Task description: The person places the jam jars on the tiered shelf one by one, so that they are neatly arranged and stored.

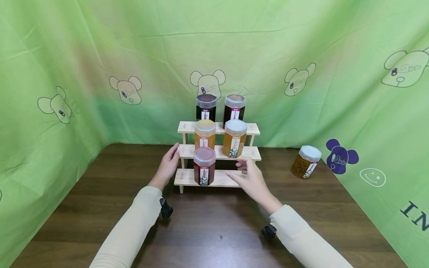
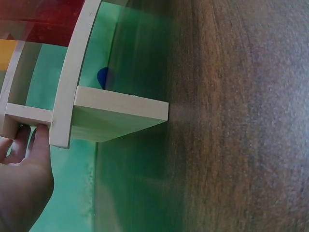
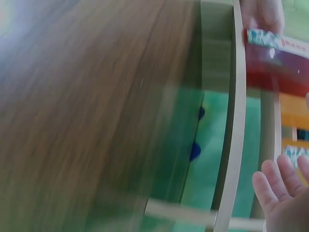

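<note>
My left hand (image 1: 168,165) rests against the left end of a three-tier wooden display stand (image 1: 253,153); in the left wrist view its fingertips touch the side bar. Fingers apart and holding nothing, my right hand (image 1: 250,178) is at the stand's right side, just below an amber jar (image 1: 233,143) with a pale lid on the middle tier. A yellow-orange jar (image 1: 205,136) stands to its left. On the bottom tier sits a red jar (image 1: 204,167), between the hands. Two dark jars, one purple-lidded (image 1: 206,106) and one brown-lidded (image 1: 235,108), occupy the top tier.
A speckled brown jar (image 1: 306,162) with a white lid stands on the dark wooden table (image 1: 214,230), right of the stand. Green printed cloth (image 1: 161,52) hangs behind the table and along both sides.
</note>
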`<state>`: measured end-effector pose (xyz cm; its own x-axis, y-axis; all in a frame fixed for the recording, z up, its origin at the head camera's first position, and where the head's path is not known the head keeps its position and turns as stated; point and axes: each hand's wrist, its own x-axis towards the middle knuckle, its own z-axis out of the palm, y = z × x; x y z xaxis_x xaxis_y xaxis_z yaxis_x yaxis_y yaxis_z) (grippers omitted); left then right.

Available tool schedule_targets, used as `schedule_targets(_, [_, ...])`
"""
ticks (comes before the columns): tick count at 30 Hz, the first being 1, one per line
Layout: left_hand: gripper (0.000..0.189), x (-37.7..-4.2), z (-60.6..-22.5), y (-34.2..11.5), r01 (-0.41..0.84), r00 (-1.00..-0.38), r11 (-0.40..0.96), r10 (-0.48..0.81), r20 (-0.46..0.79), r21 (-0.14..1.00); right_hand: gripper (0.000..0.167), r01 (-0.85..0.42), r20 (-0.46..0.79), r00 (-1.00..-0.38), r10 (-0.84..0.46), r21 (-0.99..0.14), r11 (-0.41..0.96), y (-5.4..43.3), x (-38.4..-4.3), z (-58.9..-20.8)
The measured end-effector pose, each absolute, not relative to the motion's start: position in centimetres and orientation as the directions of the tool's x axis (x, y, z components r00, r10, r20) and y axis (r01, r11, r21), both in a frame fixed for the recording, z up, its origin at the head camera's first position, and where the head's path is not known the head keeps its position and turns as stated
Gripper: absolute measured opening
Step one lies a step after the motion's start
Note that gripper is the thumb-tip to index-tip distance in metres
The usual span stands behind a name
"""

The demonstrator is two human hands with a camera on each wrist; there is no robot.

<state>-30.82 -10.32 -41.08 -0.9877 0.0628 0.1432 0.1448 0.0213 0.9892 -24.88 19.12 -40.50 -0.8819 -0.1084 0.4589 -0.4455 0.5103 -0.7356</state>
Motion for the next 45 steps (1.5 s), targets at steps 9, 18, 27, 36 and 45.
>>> schedule_targets(9, [0.05,-30.9,-41.2,-10.3,0.15,-0.987,0.024,0.067,0.148,0.988,0.054,-0.394,0.474,-0.88,-0.022,-0.703,0.593,24.5,-24.7,-39.7])
schedule_targets(18, [0.05,-30.6,-40.7,-10.3,0.139,-0.988,0.037,0.08,0.135,0.99,0.058,-0.303,0.504,-0.856,0.118,-0.672,0.676,30.8,-24.1,-39.4])
schedule_targets(27, [0.051,-30.4,-40.2,-10.3,0.122,-0.988,0.013,0.102,0.12,0.992,0.061,-0.202,0.492,-0.839,0.231,-0.677,0.708,37.0,-23.6,-38.5])
schedule_targets(36, [0.05,-30.8,-41.1,-10.3,0.147,-0.987,0.037,0.077,0.144,0.988,0.066,-0.122,0.436,-0.841,0.321,-0.73,0.673,41.6,-23.7,-38.7])
schedule_targets(45, [0.05,-30.9,-41.2,-10.4,0.155,-0.985,0.01,0.079,0.154,0.988,0.073,-0.039,0.365,-0.873,0.323,-0.713,0.7,43.3,-23.9,-39.2])
